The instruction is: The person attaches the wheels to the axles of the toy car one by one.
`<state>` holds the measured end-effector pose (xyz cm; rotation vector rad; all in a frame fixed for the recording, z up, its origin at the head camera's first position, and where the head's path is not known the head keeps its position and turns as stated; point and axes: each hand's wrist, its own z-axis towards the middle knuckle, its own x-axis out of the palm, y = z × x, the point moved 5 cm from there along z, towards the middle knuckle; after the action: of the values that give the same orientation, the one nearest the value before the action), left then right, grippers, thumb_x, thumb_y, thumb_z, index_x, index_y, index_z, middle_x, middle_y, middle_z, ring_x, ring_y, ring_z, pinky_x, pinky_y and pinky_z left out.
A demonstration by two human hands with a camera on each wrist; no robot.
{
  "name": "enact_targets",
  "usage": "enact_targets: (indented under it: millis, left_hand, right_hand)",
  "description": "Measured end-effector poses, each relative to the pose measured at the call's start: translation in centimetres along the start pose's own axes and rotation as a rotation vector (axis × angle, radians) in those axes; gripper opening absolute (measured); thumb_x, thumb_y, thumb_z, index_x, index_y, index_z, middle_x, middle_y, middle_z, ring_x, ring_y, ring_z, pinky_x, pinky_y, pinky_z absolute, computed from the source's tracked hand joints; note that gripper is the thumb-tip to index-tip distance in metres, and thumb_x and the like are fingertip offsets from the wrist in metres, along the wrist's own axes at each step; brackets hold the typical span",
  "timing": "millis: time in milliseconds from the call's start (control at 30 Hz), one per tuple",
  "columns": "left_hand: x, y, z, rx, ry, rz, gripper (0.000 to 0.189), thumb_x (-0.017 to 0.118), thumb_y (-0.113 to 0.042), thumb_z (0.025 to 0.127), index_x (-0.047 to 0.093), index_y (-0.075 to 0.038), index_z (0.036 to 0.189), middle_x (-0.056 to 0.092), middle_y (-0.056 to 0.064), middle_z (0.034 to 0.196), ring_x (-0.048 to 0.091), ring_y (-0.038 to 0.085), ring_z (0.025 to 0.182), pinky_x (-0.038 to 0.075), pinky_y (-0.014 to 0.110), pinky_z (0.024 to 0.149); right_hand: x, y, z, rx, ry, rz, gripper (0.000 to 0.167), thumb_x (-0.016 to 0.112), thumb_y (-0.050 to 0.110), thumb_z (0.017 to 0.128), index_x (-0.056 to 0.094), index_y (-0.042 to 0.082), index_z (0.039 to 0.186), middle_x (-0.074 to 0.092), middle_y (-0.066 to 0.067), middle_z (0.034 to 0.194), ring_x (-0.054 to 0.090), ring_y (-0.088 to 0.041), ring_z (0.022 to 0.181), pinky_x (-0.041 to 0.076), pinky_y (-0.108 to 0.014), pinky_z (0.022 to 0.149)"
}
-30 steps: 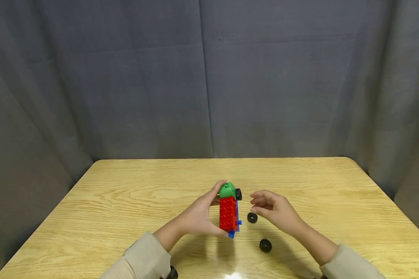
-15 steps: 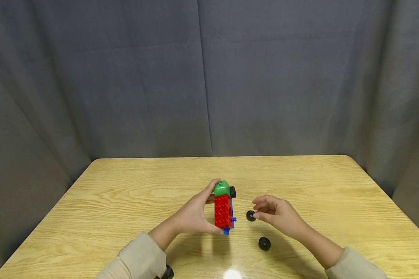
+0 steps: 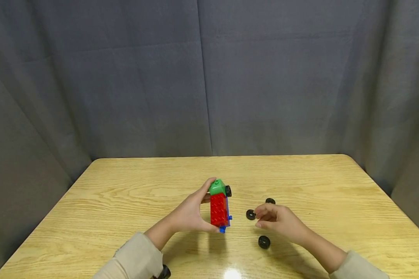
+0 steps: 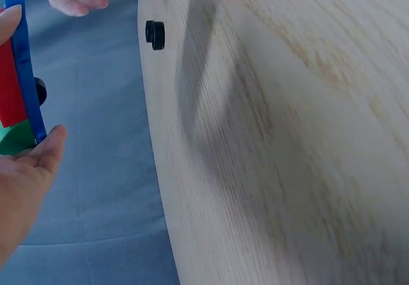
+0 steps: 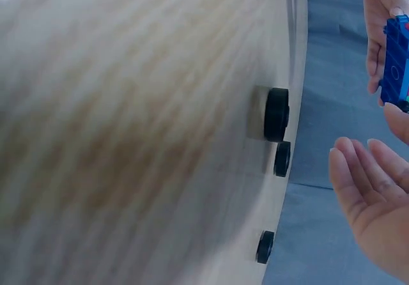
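My left hand (image 3: 190,213) grips a toy truck (image 3: 218,209) of red, green and blue building bricks, thumb at its near end and fingers at the green front. One black wheel (image 3: 228,191) sits on the truck's right side by the green brick; further back, a blue axle stub pokes out bare. To the right, my right hand (image 3: 283,223) hovers with loosely bent fingers and nothing between them. Just left of its fingertips lies a loose black wheel (image 3: 250,214). Another loose wheel (image 3: 264,242) lies nearer me, and a third wheel (image 3: 270,201) shows partly beyond the hand.
By the left sleeve (image 3: 136,255), a black round part (image 3: 165,272) is partly hidden. The wooden table (image 3: 125,193) reaches back to a grey curtain (image 3: 143,97). In the right wrist view the truck's blue underside (image 5: 395,61) faces the camera.
The left hand has shifted a little left with the truck. The right hand has moved slightly down and right, and a third wheel now shows beyond it.
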<state>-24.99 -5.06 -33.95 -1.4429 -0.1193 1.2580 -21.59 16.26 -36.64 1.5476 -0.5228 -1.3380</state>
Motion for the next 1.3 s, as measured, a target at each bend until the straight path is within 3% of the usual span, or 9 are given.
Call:
enact_targets:
  millis: [233, 500, 867, 1300]
  left_hand:
    - [-0.1, 0.3, -0.1, -0.017, 0.004, -0.011, 0.108, 0.082, -0.024, 0.053, 0.012, -0.030, 0.136, 0.042, -0.002, 0.120, 0.047, 0.012, 0.105, 0.037, 0.032, 0.091]
    - [-0.2, 0.4, -0.3, -0.034, 0.003, -0.031, 0.107, 0.081, -0.027, 0.054, 0.011, -0.031, 0.135, 0.041, -0.002, 0.121, 0.046, 0.013, 0.106, 0.036, 0.035, 0.092]
    - [-0.4, 0.5, -0.5, -0.034, -0.005, -0.015, 0.108, 0.081, -0.025, 0.055, 0.010, -0.030, 0.136, 0.041, -0.001, 0.122, 0.047, 0.014, 0.105, 0.036, 0.037, 0.091]
    - [-0.3, 0.6, -0.4, -0.012, -0.006, -0.039, 0.107, 0.081, -0.026, 0.054, 0.011, -0.030, 0.135, 0.042, -0.003, 0.121, 0.047, 0.013, 0.105, 0.036, 0.035, 0.091]
  right_hand:
    - [0.2, -0.4, -0.4, 0.021, 0.051, -0.057, 0.033, 0.062, 0.013, 0.079, 0.054, -0.006, 0.104, 0.055, -0.013, 0.093, 0.054, -0.019, 0.081, 0.047, -0.024, 0.065]
    - [0.2, -0.8, -0.8, -0.017, 0.090, -0.107, 0.029, 0.063, 0.015, 0.078, 0.055, -0.004, 0.099, 0.056, -0.010, 0.092, 0.054, -0.020, 0.081, 0.046, -0.027, 0.069]
    - [0.6, -1.5, -1.2, 0.019, 0.198, -0.077, 0.035, 0.065, 0.016, 0.076, 0.054, -0.004, 0.102, 0.056, -0.009, 0.094, 0.053, -0.024, 0.084, 0.045, -0.029, 0.071]
    - [0.7, -1.8, -1.3, 0.029, 0.235, -0.090, 0.036, 0.066, 0.014, 0.075, 0.053, -0.003, 0.103, 0.057, -0.007, 0.093, 0.052, -0.025, 0.085, 0.045, -0.030, 0.071]
